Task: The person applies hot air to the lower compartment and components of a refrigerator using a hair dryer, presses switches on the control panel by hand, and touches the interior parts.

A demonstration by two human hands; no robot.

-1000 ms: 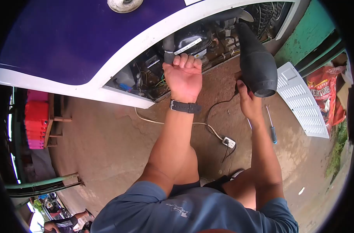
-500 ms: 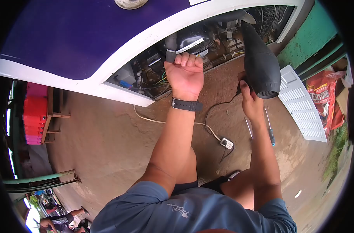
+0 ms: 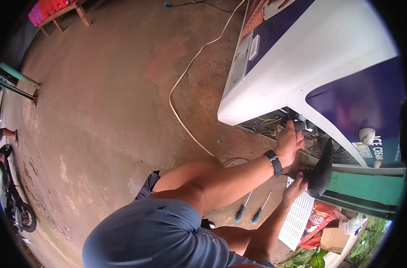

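Right grip (image 3: 295,187) is clamped on a black hair dryer (image 3: 320,174), held just outside the open lower compartment (image 3: 260,127) of a white and purple freezer (image 3: 279,85); nozzle end at the opening, fat rear end pointing away from it. Left grip (image 3: 289,145), dark watch (image 3: 273,163) on that wrist, is closed on a dark tube (image 3: 299,125) at the mouth of the same compartment, near the dryer. Loose wiring (image 3: 271,120) shows inside, some yellow (rest of the innards too dark to read from where I stand). On the floor (image 3: 109,89): two screwdrivers (image 3: 240,214) side by side, tips toward the freezer. White slotted panel (image 3: 297,219) is near them, lying or leaning, can't tell. Red bag (image 3: 314,221) and cardboard box (image 3: 334,240) sit just beside the panel. Pale cable (image 3: 170,96) snakes across the floor, well apart from the screwdrivers. Motorbike (image 3: 18,201) stands far off to the left, part of another person (image 3: 9,133) near it.
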